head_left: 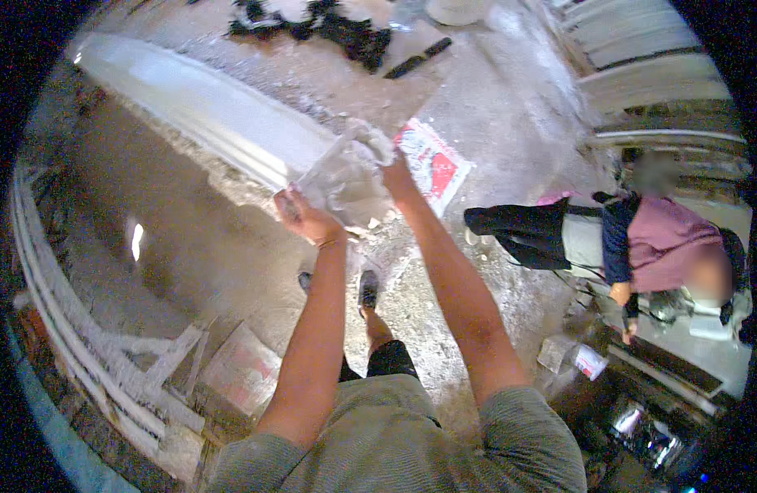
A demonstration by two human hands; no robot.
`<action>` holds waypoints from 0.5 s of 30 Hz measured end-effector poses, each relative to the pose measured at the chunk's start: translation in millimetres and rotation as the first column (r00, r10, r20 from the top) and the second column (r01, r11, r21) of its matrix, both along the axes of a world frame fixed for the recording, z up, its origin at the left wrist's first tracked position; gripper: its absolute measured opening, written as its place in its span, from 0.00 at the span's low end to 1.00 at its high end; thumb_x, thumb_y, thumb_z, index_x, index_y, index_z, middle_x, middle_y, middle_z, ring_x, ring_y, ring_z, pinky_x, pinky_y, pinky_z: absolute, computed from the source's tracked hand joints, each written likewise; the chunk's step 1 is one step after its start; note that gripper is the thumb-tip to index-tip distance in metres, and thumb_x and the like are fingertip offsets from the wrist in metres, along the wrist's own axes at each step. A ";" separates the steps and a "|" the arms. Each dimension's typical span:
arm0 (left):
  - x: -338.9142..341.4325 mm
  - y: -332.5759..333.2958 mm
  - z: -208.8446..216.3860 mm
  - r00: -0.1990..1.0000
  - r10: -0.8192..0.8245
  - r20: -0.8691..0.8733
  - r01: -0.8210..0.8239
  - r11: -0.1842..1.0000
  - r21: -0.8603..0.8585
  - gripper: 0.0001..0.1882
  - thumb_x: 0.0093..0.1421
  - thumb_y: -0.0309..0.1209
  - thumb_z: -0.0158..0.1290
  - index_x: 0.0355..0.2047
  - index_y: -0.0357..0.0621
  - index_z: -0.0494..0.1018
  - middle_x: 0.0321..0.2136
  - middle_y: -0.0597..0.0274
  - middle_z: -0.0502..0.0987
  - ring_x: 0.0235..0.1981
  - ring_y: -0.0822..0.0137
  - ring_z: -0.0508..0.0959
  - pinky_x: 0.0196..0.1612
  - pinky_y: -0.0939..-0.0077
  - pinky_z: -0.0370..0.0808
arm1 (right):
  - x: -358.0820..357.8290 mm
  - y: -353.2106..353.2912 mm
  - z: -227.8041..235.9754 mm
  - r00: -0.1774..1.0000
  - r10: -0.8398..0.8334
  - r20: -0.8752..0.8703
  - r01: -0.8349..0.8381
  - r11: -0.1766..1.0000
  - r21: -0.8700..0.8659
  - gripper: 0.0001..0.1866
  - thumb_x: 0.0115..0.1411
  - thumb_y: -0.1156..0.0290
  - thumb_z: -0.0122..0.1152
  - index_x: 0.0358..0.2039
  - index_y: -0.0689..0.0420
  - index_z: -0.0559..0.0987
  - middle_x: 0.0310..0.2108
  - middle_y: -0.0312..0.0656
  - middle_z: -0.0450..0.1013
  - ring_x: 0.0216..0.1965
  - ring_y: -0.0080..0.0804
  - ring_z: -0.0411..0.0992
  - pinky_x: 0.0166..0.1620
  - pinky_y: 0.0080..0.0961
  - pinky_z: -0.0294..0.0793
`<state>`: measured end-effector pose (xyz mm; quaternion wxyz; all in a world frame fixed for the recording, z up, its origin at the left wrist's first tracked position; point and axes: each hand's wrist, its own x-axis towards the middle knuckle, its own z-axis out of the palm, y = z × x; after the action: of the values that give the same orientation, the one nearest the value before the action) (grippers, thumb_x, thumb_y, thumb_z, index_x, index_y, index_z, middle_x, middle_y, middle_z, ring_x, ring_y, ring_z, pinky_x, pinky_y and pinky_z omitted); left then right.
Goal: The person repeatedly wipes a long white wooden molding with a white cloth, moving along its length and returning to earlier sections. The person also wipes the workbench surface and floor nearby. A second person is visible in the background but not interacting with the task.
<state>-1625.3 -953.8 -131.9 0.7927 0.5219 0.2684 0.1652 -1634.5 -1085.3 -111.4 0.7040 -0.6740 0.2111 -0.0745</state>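
Note:
Out in front of me I hold a pale, crumpled, see-through plastic bag (346, 177) between both hands. My left hand (307, 217) is closed at its lower left edge, palm partly turned up, the thumb side blurred. On the other side my right hand (397, 174) grips its upper right edge, with most of the fingers hidden. Small pale lumps show by the bag's lower edge; whether they lie in it or behind it I cannot tell. A white and red printed sack (441, 174) lies flat just beyond my right hand.
A long, smooth pale slab (189, 94) runs from the upper left toward my hands. Dark tangled material (346, 37) and a short black bar (418, 59) lie beyond. At right, another person (666, 242) in a pink top sits or stands. Wooden boards (169, 357) lie lower left.

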 end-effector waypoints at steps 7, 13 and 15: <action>1.5 -4.3 -0.2 0.999 0.052 -0.001 -0.052 0.999 0.016 0.20 0.50 0.33 0.53 0.43 0.39 0.66 0.42 0.53 0.68 0.43 0.58 0.67 0.50 0.61 0.60 | -10.0 7.6 14.5 0.992 -0.125 0.003 0.118 0.928 -0.353 0.16 0.50 0.71 0.53 0.41 0.61 0.71 0.39 0.47 0.71 0.43 0.39 0.67 0.49 0.31 0.64; 4.0 -1.0 1.4 0.997 0.010 0.080 -0.014 0.999 0.048 0.17 0.50 0.35 0.53 0.38 0.39 0.68 0.40 0.57 0.69 0.43 0.62 0.66 0.51 0.63 0.58 | -6.2 3.1 25.7 0.999 0.026 0.038 -0.019 0.986 -0.165 0.18 0.50 0.67 0.58 0.41 0.59 0.73 0.39 0.43 0.72 0.40 0.30 0.69 0.45 0.25 0.67; 4.2 -0.4 -0.9 0.997 0.023 0.074 -0.026 0.999 0.046 0.18 0.49 0.36 0.53 0.38 0.39 0.68 0.40 0.57 0.68 0.43 0.62 0.66 0.50 0.63 0.59 | -4.9 2.7 25.6 0.999 -0.013 0.045 0.026 0.955 -0.297 0.17 0.50 0.66 0.58 0.40 0.58 0.73 0.37 0.42 0.73 0.39 0.32 0.70 0.44 0.27 0.68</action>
<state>-1621.1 -954.2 -132.8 0.7874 0.5306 0.2417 0.2003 -1639.4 -1082.6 -85.8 0.5981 -0.7684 0.1892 -0.1268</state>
